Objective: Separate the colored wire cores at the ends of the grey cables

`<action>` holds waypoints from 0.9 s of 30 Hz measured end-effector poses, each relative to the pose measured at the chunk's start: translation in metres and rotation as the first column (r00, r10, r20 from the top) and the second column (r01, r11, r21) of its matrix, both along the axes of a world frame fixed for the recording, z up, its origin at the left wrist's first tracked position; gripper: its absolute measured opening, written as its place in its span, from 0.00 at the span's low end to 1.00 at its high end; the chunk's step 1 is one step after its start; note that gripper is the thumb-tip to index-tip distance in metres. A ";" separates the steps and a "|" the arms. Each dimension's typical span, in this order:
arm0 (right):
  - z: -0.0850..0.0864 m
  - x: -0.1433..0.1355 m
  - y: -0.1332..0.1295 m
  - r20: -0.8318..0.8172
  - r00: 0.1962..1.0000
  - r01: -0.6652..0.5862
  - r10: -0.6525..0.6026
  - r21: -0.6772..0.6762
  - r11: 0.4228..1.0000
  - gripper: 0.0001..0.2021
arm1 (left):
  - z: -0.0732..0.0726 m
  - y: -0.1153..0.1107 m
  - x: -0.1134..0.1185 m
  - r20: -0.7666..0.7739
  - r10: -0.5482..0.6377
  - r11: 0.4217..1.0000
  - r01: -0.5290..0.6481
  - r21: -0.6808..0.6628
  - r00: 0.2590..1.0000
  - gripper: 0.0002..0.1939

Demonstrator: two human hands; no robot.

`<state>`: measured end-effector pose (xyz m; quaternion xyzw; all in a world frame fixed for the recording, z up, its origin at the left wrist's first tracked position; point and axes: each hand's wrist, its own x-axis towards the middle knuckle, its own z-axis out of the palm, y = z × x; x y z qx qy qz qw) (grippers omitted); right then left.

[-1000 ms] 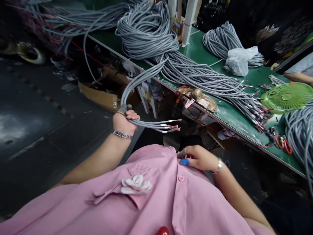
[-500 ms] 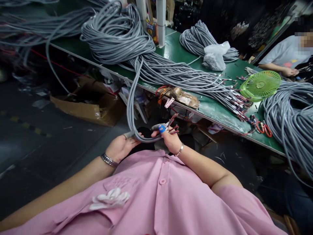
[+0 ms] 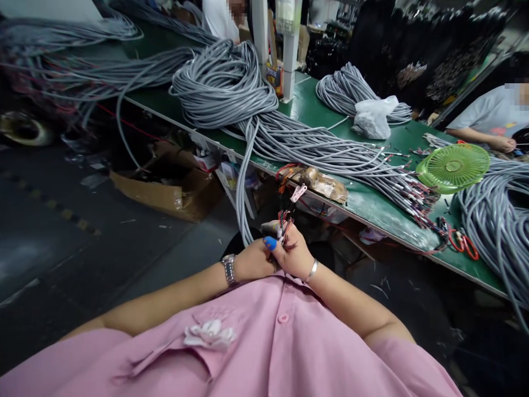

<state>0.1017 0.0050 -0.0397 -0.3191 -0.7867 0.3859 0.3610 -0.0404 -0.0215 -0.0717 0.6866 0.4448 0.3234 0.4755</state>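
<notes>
Several grey cables (image 3: 241, 193) hang from the bundle on the bench down into my hands, close to my shirt. My right hand (image 3: 295, 253) is closed around their ends, with a blue covering on the thumb. Thin red, green and dark wires (image 3: 285, 223) stick out above its fingers. My left hand (image 3: 256, 259) is closed on the same cables, right beside my right hand and touching it; its fingers are mostly hidden.
A green bench (image 3: 308, 118) carries coiled grey cables (image 3: 225, 85), a green fan (image 3: 454, 165), red-handled scissors (image 3: 463, 244) and a plastic bag (image 3: 374, 118). A taped block (image 3: 318, 182) sits at its edge. A cardboard box (image 3: 157, 193) lies below. Two co-workers are across the bench.
My left hand has moved right along the cables and closed beside my right hand. The cable loop is drawn in, and the wire ends now point upward. The camera view has shifted.
</notes>
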 end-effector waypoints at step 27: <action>-0.024 0.014 0.045 -0.251 0.937 -0.069 -0.242 -0.813 0.578 0.15 | 0.014 0.025 -0.006 0.281 0.379 0.782 -0.143 -0.607 0.882 0.15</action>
